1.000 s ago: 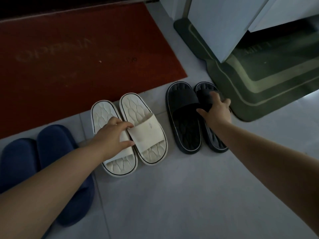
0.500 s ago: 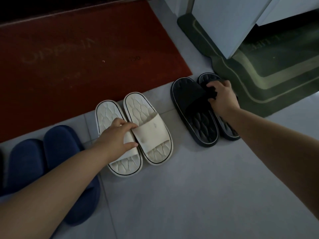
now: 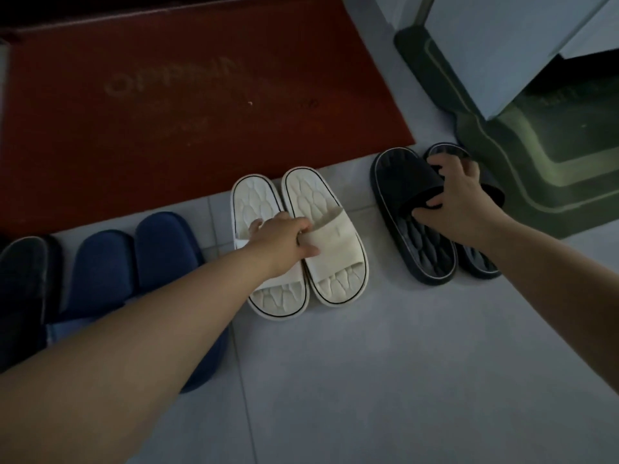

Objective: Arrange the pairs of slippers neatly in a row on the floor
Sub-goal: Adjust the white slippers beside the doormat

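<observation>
A white pair of slippers (image 3: 335,259) lies side by side on the grey tile floor at centre. My left hand (image 3: 284,242) grips the straps of both, fingers tucked under them. To the right lies a black pair of slippers (image 3: 425,249), angled slightly left. My right hand (image 3: 459,199) is closed on their straps, pinching the two together. A dark blue closed pair of slippers (image 3: 160,259) sits to the left of the white pair, partly behind my left forearm. Another dark slipper (image 3: 23,289) shows at the far left edge.
A red doormat (image 3: 187,105) lies just beyond the slippers' toes. A green mat (image 3: 549,169) sits at the right, touching the black pair's far side. A pale cabinet or door (image 3: 495,48) rises at the top right. Grey tile floor (image 3: 402,380) stretches in front.
My right hand closed on the black pair's straps and shifted the pair away from the white pair, toward the green mat. My left hand stays on the white pair. The view has panned left.
</observation>
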### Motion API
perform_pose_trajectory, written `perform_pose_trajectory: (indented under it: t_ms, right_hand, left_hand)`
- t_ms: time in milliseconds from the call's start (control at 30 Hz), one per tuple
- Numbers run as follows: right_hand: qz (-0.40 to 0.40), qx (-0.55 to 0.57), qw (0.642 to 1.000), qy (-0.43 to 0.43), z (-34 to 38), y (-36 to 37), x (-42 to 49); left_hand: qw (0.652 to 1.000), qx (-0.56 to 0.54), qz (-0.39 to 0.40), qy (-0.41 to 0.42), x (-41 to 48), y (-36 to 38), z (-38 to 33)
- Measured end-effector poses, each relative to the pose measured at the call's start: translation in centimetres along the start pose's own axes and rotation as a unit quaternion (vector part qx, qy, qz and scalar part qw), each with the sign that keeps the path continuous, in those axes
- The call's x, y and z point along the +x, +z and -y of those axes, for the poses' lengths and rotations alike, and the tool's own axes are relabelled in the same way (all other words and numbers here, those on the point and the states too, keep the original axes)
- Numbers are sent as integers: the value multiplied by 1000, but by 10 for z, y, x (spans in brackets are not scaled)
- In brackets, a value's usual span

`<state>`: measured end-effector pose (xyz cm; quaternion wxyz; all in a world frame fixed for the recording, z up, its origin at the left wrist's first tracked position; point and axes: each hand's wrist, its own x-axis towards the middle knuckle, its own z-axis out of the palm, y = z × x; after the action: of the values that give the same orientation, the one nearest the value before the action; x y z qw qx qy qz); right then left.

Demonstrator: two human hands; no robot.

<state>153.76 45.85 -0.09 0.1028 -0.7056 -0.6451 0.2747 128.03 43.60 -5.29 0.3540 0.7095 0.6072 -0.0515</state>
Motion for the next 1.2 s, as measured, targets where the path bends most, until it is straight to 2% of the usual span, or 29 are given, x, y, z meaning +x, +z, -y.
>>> perform_pose_trajectory:
  t_ms: [67, 167, 267, 333, 433, 500, 567, 633, 700, 767, 833, 1067, 1200]
  right_hand:
    - [21, 33, 999, -24, 3, -4, -6]
    - [51, 55, 991, -107, 10, -14, -22]
    - [86, -40, 973, -212, 17, -10, -38]
    - [132, -101, 958, -234, 16, 6, -47]
    - [232, -128, 947, -181, 9, 36, -56]
    - [257, -130, 946, -146, 4, 53, -57]
    - [246, -118, 954, -123, 4, 66, -55]
    - [221, -103, 964, -105, 7, 78, -52]
    - [194, -97, 972, -92, 12, 87, -48]
    - [179, -94, 976, -83, 17, 90, -42]
    - [172, -90, 978, -82, 21, 91, -34]
    - [136, -76, 986, -64, 21, 85, 1]
    - [132, -61, 987, -67, 15, 91, 5]
  left_hand:
    - [991, 93, 47, 79, -5, -10, -4]
    - [931, 273, 90, 225, -16, -28, -13]
    - [852, 435, 36, 289, -23, -29, -27]
    - [831, 461, -5, 312, -27, -18, -30]
    - [857, 391, -10, 335, -38, -4, -17]
    - [892, 331, -35, 307, -46, 1, 1]
    - [946, 240, -63, 209, -53, 3, 16]
    - [977, 195, -49, 78, -57, 0, 28]
    - [983, 180, 10, -25, -59, -5, 36]
    - [987, 133, 60, -64, -60, -4, 38]
    - [991, 80, 70, -83, -59, 4, 35]
    - [989, -32, -64, -133, -33, -6, 19]
    - [981, -75, -92, -151, -28, -4, 20]
